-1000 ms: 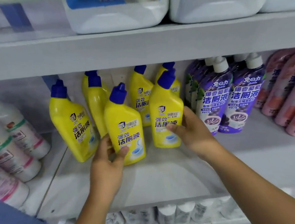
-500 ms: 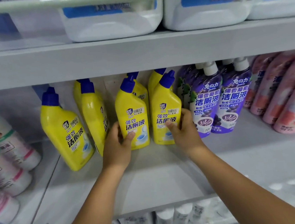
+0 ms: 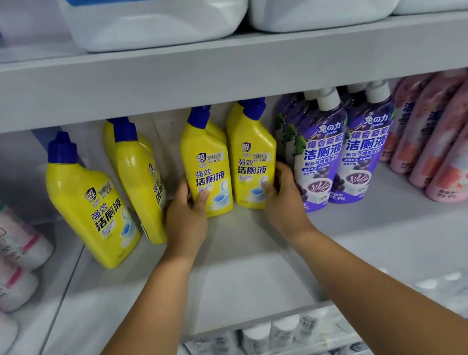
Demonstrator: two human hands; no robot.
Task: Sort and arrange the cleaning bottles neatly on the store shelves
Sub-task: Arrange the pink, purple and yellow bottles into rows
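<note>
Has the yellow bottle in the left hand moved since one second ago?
Yes. The yellow bottle in the left hand went back, deeper onto the shelf, beside its neighbour.

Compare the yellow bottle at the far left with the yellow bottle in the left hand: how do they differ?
The far-left bottle stands nearer the shelf's front edge; the held bottle sits further back. The far-left bottle stands free, untouched; the held bottle is gripped near its base by the left hand. The far-left bottle has open space around it; the held bottle stands close beside another yellow one. Both are yellow with blue caps and face forward.
</note>
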